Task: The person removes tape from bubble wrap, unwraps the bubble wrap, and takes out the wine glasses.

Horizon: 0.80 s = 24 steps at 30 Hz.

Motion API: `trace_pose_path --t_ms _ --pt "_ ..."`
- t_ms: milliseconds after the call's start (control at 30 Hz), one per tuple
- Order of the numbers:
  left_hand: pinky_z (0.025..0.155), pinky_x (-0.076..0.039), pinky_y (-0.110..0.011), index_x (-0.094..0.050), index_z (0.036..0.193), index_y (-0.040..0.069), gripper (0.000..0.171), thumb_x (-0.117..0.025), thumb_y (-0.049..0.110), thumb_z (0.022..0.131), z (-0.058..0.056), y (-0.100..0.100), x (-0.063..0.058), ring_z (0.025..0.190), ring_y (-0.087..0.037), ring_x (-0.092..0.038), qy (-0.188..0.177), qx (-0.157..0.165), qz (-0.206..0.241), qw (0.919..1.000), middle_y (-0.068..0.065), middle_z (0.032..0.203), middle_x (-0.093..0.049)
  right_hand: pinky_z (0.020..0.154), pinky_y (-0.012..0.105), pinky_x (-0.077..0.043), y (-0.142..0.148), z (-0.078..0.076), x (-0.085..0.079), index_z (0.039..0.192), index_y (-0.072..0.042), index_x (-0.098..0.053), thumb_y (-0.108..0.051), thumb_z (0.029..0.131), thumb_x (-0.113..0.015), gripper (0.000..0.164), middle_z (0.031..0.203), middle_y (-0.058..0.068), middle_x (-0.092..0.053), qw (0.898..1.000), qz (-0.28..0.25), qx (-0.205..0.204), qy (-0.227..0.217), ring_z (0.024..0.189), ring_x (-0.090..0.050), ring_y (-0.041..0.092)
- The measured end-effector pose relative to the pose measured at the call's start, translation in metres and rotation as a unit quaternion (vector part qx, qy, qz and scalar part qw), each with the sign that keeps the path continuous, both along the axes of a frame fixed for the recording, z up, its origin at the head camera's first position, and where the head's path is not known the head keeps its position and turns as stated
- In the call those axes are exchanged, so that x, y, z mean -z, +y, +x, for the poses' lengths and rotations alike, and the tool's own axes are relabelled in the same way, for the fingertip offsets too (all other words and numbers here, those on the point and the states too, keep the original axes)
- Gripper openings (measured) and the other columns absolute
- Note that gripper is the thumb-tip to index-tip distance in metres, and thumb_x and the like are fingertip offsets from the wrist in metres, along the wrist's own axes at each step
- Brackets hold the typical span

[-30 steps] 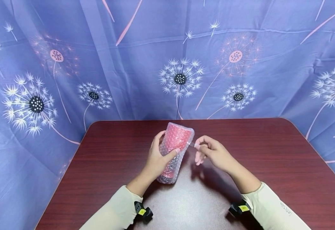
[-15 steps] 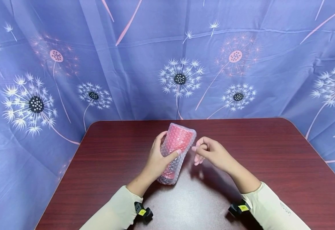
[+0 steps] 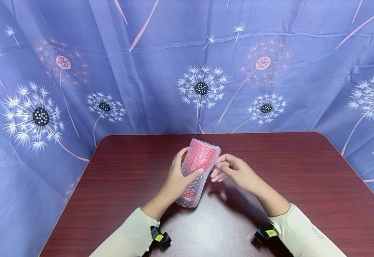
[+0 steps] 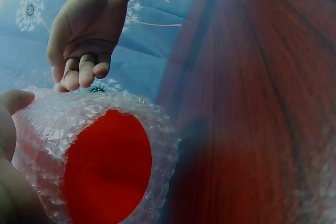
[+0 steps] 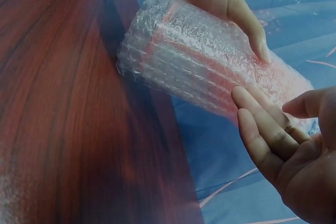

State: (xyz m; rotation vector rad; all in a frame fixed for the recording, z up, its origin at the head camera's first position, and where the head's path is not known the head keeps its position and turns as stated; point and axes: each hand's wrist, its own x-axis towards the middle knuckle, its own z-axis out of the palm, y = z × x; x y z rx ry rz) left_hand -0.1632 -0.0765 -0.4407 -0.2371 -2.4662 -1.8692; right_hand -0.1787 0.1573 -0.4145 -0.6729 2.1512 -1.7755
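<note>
My left hand point(image 3: 175, 178) grips a red cylinder in bubble wrap point(image 3: 202, 155), thumb across its front and fingers round the far side. The bundle is tilted above the table, its upper end leaning right. In the left wrist view the bundle's round red end point(image 4: 110, 166) shows inside a bubble-wrap rim. My right hand point(image 3: 233, 171) is at the bundle's right side. Its fingers point(image 5: 265, 124) look fairly straight in the right wrist view, the tips at the wrap; whether they pinch any tape or film is hidden.
A dark red wood-grain table point(image 3: 302, 171) lies under both hands. Behind it hangs a blue cloth point(image 3: 161, 71) with dandelion prints. Each wrist wears a small black camera, the left camera point(image 3: 161, 237) and the right camera point(image 3: 265, 233).
A second ago my right hand pinched a thin clear strip pulled from the wrap; that strip no longer shows. The right fingers have spread toward the bundle, which has shifted slightly right.
</note>
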Motion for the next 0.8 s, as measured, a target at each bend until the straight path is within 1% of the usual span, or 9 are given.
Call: trace_pose_path --t_ms 100,200,300,333,467,567,667,800 --pt "0.099 -0.053 -0.045 -0.031 0.154 0.041 0.085 -0.079 0.042 0.084 0.0000 -0.0005 0.0005 0.123 -0.027 -0.058 0.001 0.014 -0.002 0.9999 -0.004 0.151 -0.045 0.078 0.051 -0.061 0.0001 0.0005 -0.0008 0.117 0.015 -0.050 -0.008 0.107 -0.044 0.026 0.097 0.033 -0.071 1.000 -0.002 0.000 0.000 0.083 -0.076 0.034" --pt "0.096 -0.055 -0.045 -0.028 0.155 0.042 0.080 -0.074 0.041 0.090 0.0002 -0.0020 0.0008 0.120 -0.027 -0.061 0.003 0.031 -0.003 0.9995 -0.006 0.148 -0.050 0.079 0.052 -0.061 0.0004 0.0009 -0.0017 0.117 0.015 -0.050 -0.008 0.107 -0.042 0.027 0.099 0.035 -0.070 1.000 0.000 0.003 -0.002 0.085 -0.075 0.037" --pt "0.094 -0.056 -0.044 -0.028 0.156 0.042 0.076 -0.070 0.038 0.093 0.0000 -0.0035 0.0006 0.117 -0.026 -0.063 0.003 0.042 -0.002 0.9991 -0.007 0.147 -0.053 0.079 0.049 -0.061 0.0005 0.0010 -0.0026 0.117 0.015 -0.050 -0.008 0.107 -0.040 0.026 0.099 0.035 -0.070 1.000 0.005 0.006 -0.005 0.085 -0.075 0.040" --pt "0.092 -0.057 -0.043 -0.027 0.156 0.040 0.076 -0.070 0.038 0.094 0.0000 -0.0037 0.0005 0.116 -0.027 -0.064 0.004 0.046 0.001 0.9989 -0.008 0.146 -0.054 0.079 0.049 -0.061 0.0006 0.0011 -0.0029 0.116 0.015 -0.049 -0.007 0.107 -0.039 0.026 0.099 0.035 -0.070 1.000 0.006 0.006 -0.006 0.085 -0.075 0.039" --pt "0.087 -0.059 -0.040 -0.027 0.156 0.042 0.078 -0.072 0.040 0.092 -0.0003 -0.0039 0.0000 0.111 -0.025 -0.067 -0.012 0.050 0.017 0.9985 -0.004 0.144 -0.057 0.075 0.043 -0.062 0.0021 0.0012 -0.0039 0.116 0.014 -0.050 -0.006 0.107 -0.039 0.024 0.091 0.031 -0.070 1.000 0.010 0.010 -0.006 0.080 -0.076 0.030" --pt "0.084 -0.060 -0.038 -0.028 0.154 0.045 0.080 -0.075 0.041 0.090 -0.0007 -0.0036 -0.0003 0.110 -0.025 -0.067 -0.022 0.050 0.033 0.9979 -0.001 0.143 -0.058 0.072 0.042 -0.062 0.0035 0.0009 -0.0045 0.116 0.014 -0.050 -0.004 0.106 -0.038 0.024 0.085 0.028 -0.068 1.000 0.008 0.007 -0.007 0.077 -0.075 0.028" --pt "0.084 -0.060 -0.038 -0.030 0.152 0.047 0.078 -0.076 0.038 0.090 -0.0012 -0.0034 0.0001 0.110 -0.026 -0.067 -0.017 0.048 0.040 0.9979 -0.001 0.142 -0.059 0.072 0.044 -0.062 0.0041 0.0003 -0.0048 0.117 0.014 -0.049 -0.002 0.105 -0.036 0.024 0.083 0.028 -0.067 1.000 0.007 0.001 -0.014 0.077 -0.075 0.028" --pt "0.087 -0.059 -0.038 -0.031 0.151 0.048 0.077 -0.077 0.035 0.089 -0.0017 -0.0032 0.0005 0.112 -0.025 -0.066 -0.007 0.044 0.041 0.9981 0.000 0.142 -0.058 0.075 0.050 -0.061 0.0040 0.0000 -0.0047 0.120 0.014 -0.048 -0.003 0.105 -0.036 0.025 0.085 0.029 -0.067 1.000 0.011 -0.003 -0.022 0.079 -0.075 0.028"
